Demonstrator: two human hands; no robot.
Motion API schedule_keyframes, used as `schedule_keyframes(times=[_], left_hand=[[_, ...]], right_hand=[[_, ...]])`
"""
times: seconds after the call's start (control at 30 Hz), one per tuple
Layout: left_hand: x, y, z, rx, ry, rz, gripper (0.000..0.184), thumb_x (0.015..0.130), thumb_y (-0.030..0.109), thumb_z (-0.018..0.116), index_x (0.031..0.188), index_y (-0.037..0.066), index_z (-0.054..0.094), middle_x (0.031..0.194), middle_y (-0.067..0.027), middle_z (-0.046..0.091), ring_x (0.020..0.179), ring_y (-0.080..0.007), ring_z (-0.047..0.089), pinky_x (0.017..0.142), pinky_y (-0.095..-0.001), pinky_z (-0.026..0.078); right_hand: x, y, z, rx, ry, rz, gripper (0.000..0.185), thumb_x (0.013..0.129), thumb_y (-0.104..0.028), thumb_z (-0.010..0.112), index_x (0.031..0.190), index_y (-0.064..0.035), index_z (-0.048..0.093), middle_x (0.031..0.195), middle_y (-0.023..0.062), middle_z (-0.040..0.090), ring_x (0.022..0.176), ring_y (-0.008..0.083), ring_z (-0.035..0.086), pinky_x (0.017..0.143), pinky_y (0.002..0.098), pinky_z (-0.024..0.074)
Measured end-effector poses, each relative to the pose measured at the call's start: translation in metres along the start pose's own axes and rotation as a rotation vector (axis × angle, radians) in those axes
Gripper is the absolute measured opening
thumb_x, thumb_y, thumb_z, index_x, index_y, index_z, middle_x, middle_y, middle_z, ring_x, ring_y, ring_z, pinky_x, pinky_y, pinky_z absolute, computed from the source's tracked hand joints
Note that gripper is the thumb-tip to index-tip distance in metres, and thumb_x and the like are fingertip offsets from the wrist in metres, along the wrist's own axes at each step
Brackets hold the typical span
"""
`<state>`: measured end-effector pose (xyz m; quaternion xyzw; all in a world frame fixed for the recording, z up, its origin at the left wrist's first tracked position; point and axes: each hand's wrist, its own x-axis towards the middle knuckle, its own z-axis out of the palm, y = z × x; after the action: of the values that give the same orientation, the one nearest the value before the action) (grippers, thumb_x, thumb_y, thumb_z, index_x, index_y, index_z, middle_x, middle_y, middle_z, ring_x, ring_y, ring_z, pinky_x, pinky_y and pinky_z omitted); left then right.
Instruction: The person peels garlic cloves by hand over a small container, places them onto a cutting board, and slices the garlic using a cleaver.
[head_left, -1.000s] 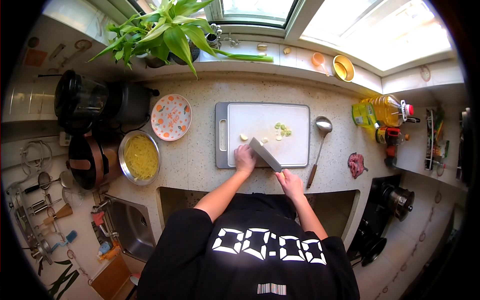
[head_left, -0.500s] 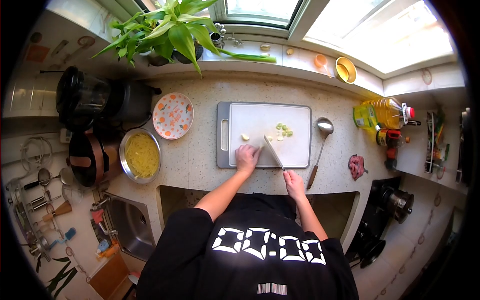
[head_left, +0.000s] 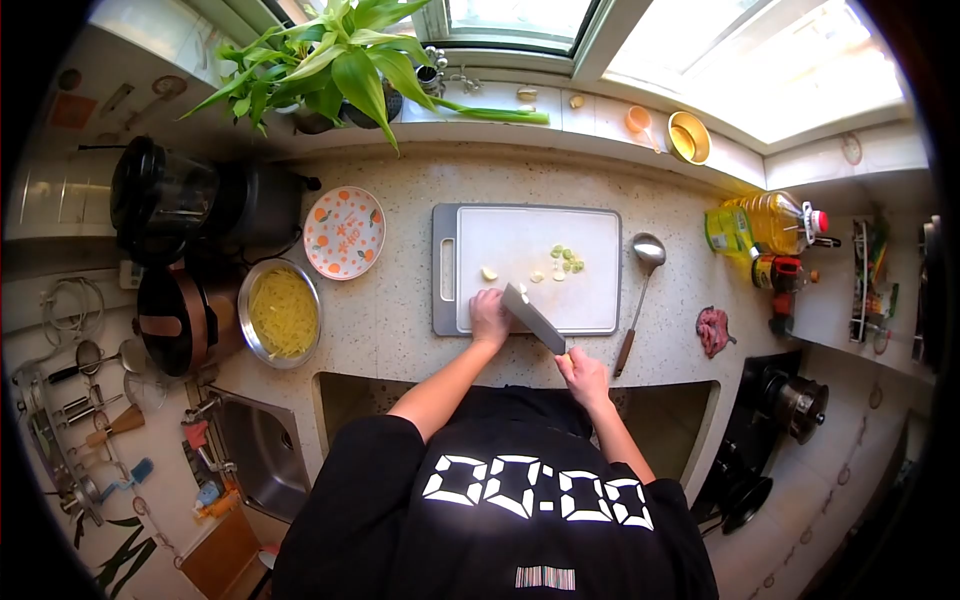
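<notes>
At centre, the right hand (head_left: 587, 378) gripped the knife (head_left: 537, 322) beside the left hand (head_left: 489, 318), whose finger closure could not be told, below the garlic (head_left: 489, 273) on the board (head_left: 500, 228); even slicing called for tucked fingertips.

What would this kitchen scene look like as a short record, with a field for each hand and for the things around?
Left hand: on the board's near side, by the blade; anything under the fingers is hidden
Right hand: gripping the handle of a broad knife
Cutting board: holds small green and white pieces and a pale clove-like piece
Left of board: patterned plate; metal bowl of yellow shreds
Right of board: ladle; crumpled pink item
Windowsill: leafy plant
</notes>
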<state>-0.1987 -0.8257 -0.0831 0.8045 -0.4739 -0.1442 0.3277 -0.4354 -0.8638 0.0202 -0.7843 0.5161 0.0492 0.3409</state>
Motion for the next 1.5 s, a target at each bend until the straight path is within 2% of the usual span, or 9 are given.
schedule_keyframes(times=[0.17, 0.37, 0.67, 1.07, 1.17, 1.5], left_hand=[[-0.001, -0.002, 0.001, 0.008, -0.020, 0.001, 0.016, 0.078, 0.012, 0.074, 0.092, 0.015, 0.067, 0.091, -0.0030, 0.065, 0.093, -0.0276, 0.060, 0.081, -0.0416, 0.043], [0.001, 0.002, -0.002, -0.002, -0.020, -0.025, 0.013, 0.077, 0.012, 0.075, 0.087, 0.012, 0.067, 0.091, -0.0035, 0.064, 0.093, -0.0276, 0.059, 0.082, -0.0419, 0.043], [-0.001, -0.002, 0.004, -0.001, -0.007, -0.012, 0.013, 0.074, 0.009, 0.075, 0.083, 0.010, 0.066, 0.089, -0.0043, 0.063, 0.092, -0.0281, 0.059, 0.081, -0.0415, 0.043], [0.000, 0.001, 0.000, -0.008, 0.005, 0.001, 0.012, 0.076, 0.011, 0.075, 0.085, 0.012, 0.067, 0.088, -0.0037, 0.063, 0.090, -0.0281, 0.059, 0.081, -0.0412, 0.043], [0.000, 0.002, -0.001, -0.015, -0.002, -0.006, 0.013, 0.076, 0.011, 0.075, 0.086, 0.012, 0.067, 0.088, -0.0039, 0.063, 0.090, -0.0282, 0.059, 0.081, -0.0413, 0.043], [0.000, 0.001, 0.001, -0.009, 0.013, -0.004, 0.015, 0.075, 0.010, 0.075, 0.088, 0.012, 0.068, 0.088, -0.0038, 0.063, 0.090, -0.0283, 0.059, 0.081, -0.0412, 0.043]], right_hand=[[-0.001, 0.002, 0.001, -0.026, -0.018, 0.009, 0.052, 0.096, -0.058, 0.057, 0.085, -0.0069, 0.059, 0.076, 0.0223, 0.067, 0.077, 0.0454, 0.067, 0.066, 0.0530, 0.0512], [0.000, 0.001, 0.000, -0.023, 0.031, -0.023, 0.049, 0.098, -0.053, 0.059, 0.084, -0.0056, 0.058, 0.071, 0.0235, 0.064, 0.073, 0.0463, 0.065, 0.062, 0.0534, 0.0487], [-0.001, 0.007, -0.003, -0.028, 0.012, -0.014, 0.048, 0.096, -0.054, 0.060, 0.087, -0.0072, 0.060, 0.072, 0.0235, 0.065, 0.074, 0.0458, 0.066, 0.063, 0.0533, 0.0500], [-0.001, 0.000, -0.005, -0.049, 0.001, 0.004, 0.052, 0.096, -0.057, 0.058, 0.086, -0.0067, 0.061, 0.076, 0.0219, 0.068, 0.078, 0.0448, 0.067, 0.067, 0.0526, 0.0519], [0.000, 0.003, -0.004, -0.049, 0.002, -0.017, 0.050, 0.097, -0.056, 0.057, 0.087, -0.0076, 0.061, 0.074, 0.0235, 0.066, 0.074, 0.0450, 0.067, 0.064, 0.0534, 0.0510], [0.005, 0.002, -0.007, -0.035, -0.039, 0.013, 0.052, 0.097, -0.058, 0.055, 0.088, -0.0070, 0.062, 0.075, 0.0242, 0.066, 0.078, 0.0457, 0.067, 0.067, 0.0544, 0.0507]])
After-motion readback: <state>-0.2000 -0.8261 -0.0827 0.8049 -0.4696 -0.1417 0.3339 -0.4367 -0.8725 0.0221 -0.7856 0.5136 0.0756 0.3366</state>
